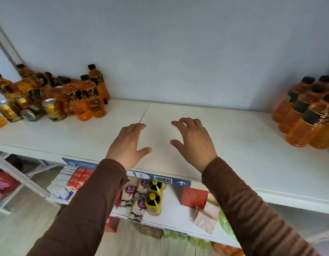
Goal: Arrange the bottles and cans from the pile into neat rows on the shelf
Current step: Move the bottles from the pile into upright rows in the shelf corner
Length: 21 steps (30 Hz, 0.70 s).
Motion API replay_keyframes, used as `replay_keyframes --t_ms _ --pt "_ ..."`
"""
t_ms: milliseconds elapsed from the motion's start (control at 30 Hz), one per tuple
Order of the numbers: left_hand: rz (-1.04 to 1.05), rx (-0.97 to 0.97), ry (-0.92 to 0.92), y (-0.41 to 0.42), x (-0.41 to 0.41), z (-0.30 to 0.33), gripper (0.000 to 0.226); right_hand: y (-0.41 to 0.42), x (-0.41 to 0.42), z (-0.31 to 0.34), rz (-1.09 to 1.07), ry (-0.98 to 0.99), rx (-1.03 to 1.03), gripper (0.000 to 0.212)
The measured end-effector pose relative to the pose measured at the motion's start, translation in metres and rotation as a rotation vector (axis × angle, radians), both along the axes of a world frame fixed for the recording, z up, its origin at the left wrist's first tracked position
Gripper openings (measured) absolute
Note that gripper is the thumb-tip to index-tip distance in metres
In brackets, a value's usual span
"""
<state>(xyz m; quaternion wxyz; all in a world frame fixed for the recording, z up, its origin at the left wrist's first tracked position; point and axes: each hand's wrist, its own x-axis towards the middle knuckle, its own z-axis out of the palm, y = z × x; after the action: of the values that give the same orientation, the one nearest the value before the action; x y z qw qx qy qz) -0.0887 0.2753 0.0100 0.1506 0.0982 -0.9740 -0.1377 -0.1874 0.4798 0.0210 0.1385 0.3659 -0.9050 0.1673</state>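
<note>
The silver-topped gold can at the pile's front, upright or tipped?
Tipped: the silver-topped gold can lies on its side, its round end facing the camera.

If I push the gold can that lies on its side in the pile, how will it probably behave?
The lying can would probably roll, since it rests on its round side on the smooth shelf. It likely bumps the upright gold can just beside it. Its metal skin looks slick, so fingers may slip.
</note>
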Motion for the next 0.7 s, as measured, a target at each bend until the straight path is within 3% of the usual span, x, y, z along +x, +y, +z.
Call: replay_keyframes --t_ms 300,700 --pt "0.05 0.056 0.029 -0.131 0.072 -0.008 0.073 -0.148 0.063 -0.005 0.056 -0.029 -0.014 0.057" --pt "0.128 0.117 0.071 -0.268 0.039 -0.014 0.072 -0.287 0.02 0.0 0.107 -0.037 -0.117 0.055"
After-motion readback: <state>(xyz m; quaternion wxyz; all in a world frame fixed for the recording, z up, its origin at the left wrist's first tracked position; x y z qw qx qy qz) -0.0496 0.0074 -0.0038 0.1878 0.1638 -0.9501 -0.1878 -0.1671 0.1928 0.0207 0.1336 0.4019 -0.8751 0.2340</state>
